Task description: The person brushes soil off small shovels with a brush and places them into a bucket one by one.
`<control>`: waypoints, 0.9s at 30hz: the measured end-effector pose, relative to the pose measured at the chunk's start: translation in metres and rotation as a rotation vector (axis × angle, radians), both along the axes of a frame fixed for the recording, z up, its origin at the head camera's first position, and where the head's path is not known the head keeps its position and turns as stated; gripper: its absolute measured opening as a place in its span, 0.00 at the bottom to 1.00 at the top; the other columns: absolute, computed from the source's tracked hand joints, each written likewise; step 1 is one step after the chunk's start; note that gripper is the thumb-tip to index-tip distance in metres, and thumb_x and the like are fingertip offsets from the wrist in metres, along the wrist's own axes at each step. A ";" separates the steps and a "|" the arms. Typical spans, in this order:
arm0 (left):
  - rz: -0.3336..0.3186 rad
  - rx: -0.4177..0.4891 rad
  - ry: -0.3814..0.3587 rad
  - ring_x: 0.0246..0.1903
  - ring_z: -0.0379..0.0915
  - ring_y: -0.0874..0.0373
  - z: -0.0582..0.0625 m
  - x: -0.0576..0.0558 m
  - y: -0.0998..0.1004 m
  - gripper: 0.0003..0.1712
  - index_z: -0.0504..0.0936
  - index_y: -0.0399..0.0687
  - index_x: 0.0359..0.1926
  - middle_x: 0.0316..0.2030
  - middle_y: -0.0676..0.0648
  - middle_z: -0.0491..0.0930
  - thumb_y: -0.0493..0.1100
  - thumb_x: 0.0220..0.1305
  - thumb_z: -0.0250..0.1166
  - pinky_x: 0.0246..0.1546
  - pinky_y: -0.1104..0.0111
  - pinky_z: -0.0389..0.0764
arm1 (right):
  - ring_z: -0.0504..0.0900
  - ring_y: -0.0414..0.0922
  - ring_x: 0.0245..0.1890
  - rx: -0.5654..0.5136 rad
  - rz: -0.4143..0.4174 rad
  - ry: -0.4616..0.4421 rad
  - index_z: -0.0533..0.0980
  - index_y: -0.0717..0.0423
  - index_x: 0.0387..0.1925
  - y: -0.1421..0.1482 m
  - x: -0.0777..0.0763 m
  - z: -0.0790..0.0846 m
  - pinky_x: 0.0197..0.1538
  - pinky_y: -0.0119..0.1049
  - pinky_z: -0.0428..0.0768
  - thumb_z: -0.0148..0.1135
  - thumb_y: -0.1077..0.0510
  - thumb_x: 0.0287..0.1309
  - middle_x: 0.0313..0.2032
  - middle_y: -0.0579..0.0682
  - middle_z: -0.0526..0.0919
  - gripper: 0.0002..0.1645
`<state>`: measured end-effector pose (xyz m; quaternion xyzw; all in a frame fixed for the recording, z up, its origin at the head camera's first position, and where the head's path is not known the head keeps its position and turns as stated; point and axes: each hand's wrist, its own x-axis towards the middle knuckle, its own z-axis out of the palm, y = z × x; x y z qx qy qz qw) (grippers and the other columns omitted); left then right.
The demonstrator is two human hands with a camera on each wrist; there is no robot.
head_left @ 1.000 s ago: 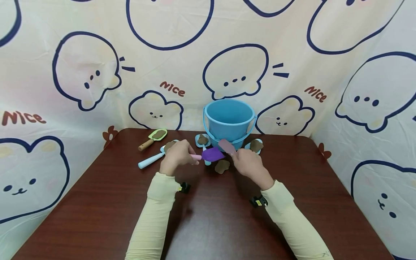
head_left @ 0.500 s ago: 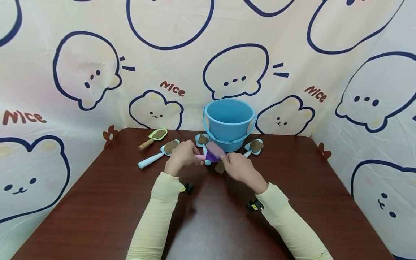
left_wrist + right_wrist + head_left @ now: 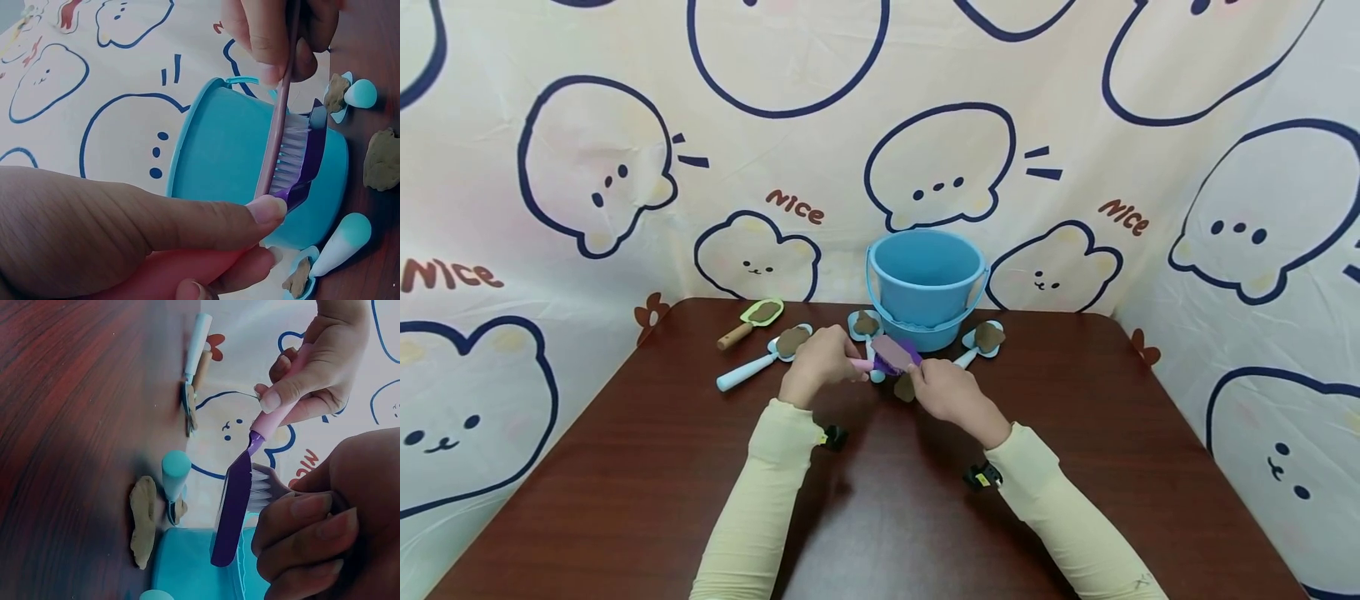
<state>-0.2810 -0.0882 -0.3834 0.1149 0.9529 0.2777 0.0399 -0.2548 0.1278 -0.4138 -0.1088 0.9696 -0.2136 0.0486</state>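
My left hand (image 3: 823, 362) grips the pink handle of a toy shovel (image 3: 234, 506) with a purple blade. A mauve brush (image 3: 275, 144) with white bristles is held in the curled fingers of my right hand (image 3: 951, 392). The bristles meet the inner face of the purple blade, as both wrist views show. Below the two tools, a flat brown clay lump (image 3: 144, 519) lies on the table, partly covered in the head view. Just behind the hands stands a light blue bucket (image 3: 925, 292) with its handle hanging down in front.
Blue toy shovels bearing brown clay lie at left (image 3: 747, 372), in the middle (image 3: 867, 325) and at right (image 3: 988, 337). Farther left is a green shovel (image 3: 735, 335) with a wooden handle. A printed cloth (image 3: 835, 150) hangs behind the table (image 3: 880, 517).
My right hand has moved left, bringing the brush from beside the purple blade onto it. The left hand has shifted slightly right with the shovel.
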 end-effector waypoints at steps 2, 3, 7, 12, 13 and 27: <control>-0.002 0.001 -0.002 0.26 0.78 0.54 0.000 0.000 -0.001 0.07 0.92 0.47 0.27 0.21 0.51 0.86 0.45 0.54 0.80 0.22 0.65 0.77 | 0.75 0.47 0.22 0.016 -0.007 -0.006 0.74 0.54 0.28 0.000 -0.001 0.000 0.24 0.38 0.72 0.44 0.45 0.79 0.23 0.52 0.75 0.25; -0.003 0.001 -0.006 0.26 0.78 0.54 0.001 0.000 -0.001 0.07 0.92 0.47 0.27 0.22 0.51 0.86 0.45 0.55 0.79 0.22 0.65 0.77 | 0.75 0.47 0.22 0.022 -0.008 -0.008 0.74 0.54 0.28 0.000 -0.002 0.000 0.24 0.39 0.72 0.43 0.45 0.79 0.23 0.52 0.75 0.26; -0.002 -0.005 -0.018 0.26 0.78 0.53 0.003 0.000 -0.002 0.08 0.92 0.47 0.28 0.24 0.49 0.87 0.46 0.55 0.79 0.22 0.65 0.76 | 0.75 0.47 0.23 0.040 -0.008 -0.016 0.74 0.55 0.28 0.001 -0.004 -0.001 0.25 0.39 0.72 0.42 0.44 0.80 0.23 0.52 0.75 0.27; -0.009 -0.009 -0.029 0.25 0.78 0.53 0.005 0.001 -0.003 0.08 0.92 0.47 0.28 0.25 0.48 0.88 0.46 0.55 0.79 0.22 0.64 0.76 | 0.75 0.48 0.23 0.068 -0.015 -0.016 0.74 0.55 0.28 0.004 -0.006 -0.002 0.26 0.40 0.73 0.40 0.45 0.80 0.23 0.52 0.74 0.28; -0.010 -0.008 -0.032 0.25 0.78 0.53 0.005 0.000 -0.004 0.08 0.92 0.47 0.29 0.24 0.48 0.88 0.46 0.55 0.79 0.22 0.64 0.76 | 0.75 0.48 0.23 0.074 -0.018 -0.017 0.74 0.55 0.27 0.004 -0.006 -0.002 0.26 0.40 0.72 0.40 0.45 0.80 0.23 0.52 0.74 0.28; -0.015 -0.011 -0.047 0.27 0.79 0.53 0.006 0.000 -0.010 0.09 0.92 0.45 0.32 0.25 0.50 0.87 0.45 0.54 0.80 0.27 0.64 0.79 | 0.74 0.48 0.20 0.109 -0.072 -0.030 0.71 0.54 0.20 0.016 -0.011 -0.002 0.22 0.38 0.70 0.40 0.45 0.80 0.17 0.50 0.69 0.32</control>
